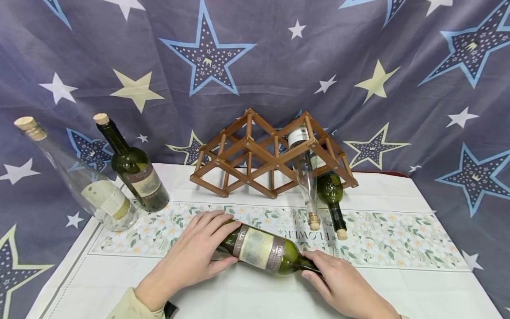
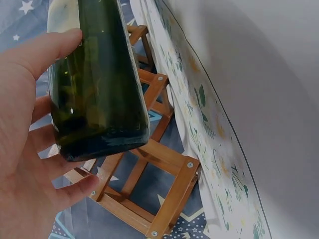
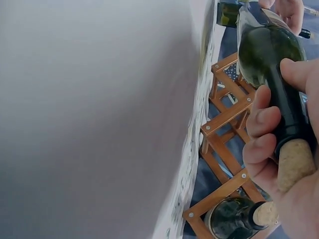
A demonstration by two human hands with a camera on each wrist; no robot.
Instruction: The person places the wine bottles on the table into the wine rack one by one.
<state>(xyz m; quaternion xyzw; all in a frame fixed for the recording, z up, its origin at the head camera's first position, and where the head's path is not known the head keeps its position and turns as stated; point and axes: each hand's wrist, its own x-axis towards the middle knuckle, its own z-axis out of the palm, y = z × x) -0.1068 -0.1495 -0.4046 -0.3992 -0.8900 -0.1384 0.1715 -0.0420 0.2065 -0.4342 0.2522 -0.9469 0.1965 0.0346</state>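
Observation:
A green wine bottle [image 1: 260,249] with a cream and brown label lies on its side between both hands, its neck toward the right. My left hand [image 1: 199,250] holds it near the base, thumb on one side and fingers on the other, as the left wrist view shows. My right hand [image 1: 344,283] grips the neck; in the right wrist view the fingers curl round it and a cork [image 3: 295,164] sits in the mouth by the palm. Behind the bottle stands a wooden wine rack [image 1: 249,144]. A clear bottle [image 1: 307,186] and a dark green bottle [image 1: 330,190] lie in its right side, corks forward.
At the left of the table, a clear corked bottle [image 1: 105,199] and a green corked bottle [image 1: 139,177] stand upright. A floral runner [image 1: 382,241] crosses the white tablecloth [image 1: 430,288]. Behind the rack hangs a star-patterned curtain [image 1: 271,79].

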